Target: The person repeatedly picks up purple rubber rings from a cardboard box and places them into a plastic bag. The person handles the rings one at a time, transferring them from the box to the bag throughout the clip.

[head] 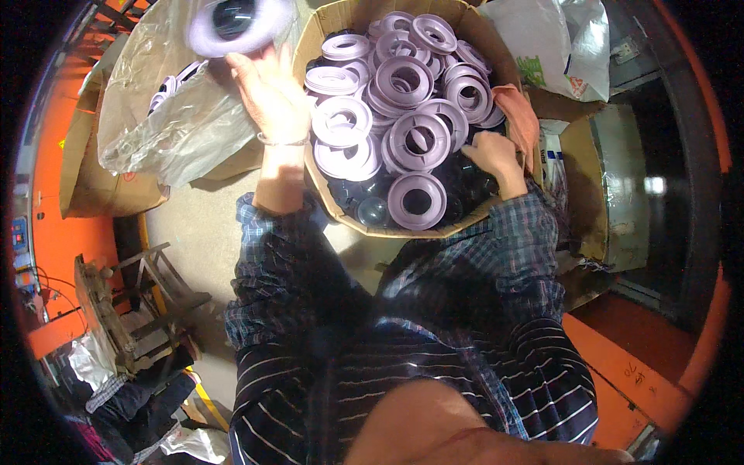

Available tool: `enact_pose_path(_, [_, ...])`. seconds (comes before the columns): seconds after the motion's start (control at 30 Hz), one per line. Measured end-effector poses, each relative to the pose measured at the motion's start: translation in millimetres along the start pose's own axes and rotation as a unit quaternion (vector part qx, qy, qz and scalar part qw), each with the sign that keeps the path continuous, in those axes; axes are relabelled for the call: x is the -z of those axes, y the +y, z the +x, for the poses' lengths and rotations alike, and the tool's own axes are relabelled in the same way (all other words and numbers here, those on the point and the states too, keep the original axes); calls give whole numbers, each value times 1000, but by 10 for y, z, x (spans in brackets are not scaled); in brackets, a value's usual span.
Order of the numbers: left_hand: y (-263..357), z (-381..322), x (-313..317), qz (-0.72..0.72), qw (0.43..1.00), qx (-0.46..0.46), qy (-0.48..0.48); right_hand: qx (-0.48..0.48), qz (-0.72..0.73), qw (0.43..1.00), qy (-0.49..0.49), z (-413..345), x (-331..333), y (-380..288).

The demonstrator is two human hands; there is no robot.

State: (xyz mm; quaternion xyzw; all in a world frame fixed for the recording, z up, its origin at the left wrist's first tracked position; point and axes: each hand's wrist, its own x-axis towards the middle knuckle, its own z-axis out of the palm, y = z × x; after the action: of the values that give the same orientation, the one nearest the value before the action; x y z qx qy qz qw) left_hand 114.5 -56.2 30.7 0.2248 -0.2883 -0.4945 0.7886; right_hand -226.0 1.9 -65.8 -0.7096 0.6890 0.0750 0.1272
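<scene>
My left hand [278,107] is raised at the left side of a cardboard box [401,231], palm up and fingers apart. A lavender plastic ring with a black domed centre [238,29], blurred by motion, is just beyond its fingertips; whether they still touch is unclear. In the box, several lavender plastic rings [419,139] lie heaped over glossy black domed parts [372,210]. One ring [417,200] sits at the near edge. My right hand [494,152] reaches into the box's right side among the black parts, fingers curled; their tips are partly hidden.
A carton [93,180] lined with a clear plastic bag [192,128] at left holds similar ringed parts. An orange cloth [517,119] hangs over the box's right rim. A white plastic bag [552,46] and an open carton [584,186] are at right. A stool [157,302] stands lower left.
</scene>
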Motion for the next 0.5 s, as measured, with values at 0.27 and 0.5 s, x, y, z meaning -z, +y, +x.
enact_pose_path(0.27, [-973, -1155, 225, 547, 591, -114, -582, -2, -55, 988, -145, 155, -941, -222])
enact_pose_path(0.5, [-1310, -1581, 516, 638, 441, -119, -620, 19, -76, 985, -152, 122, -632, -144])
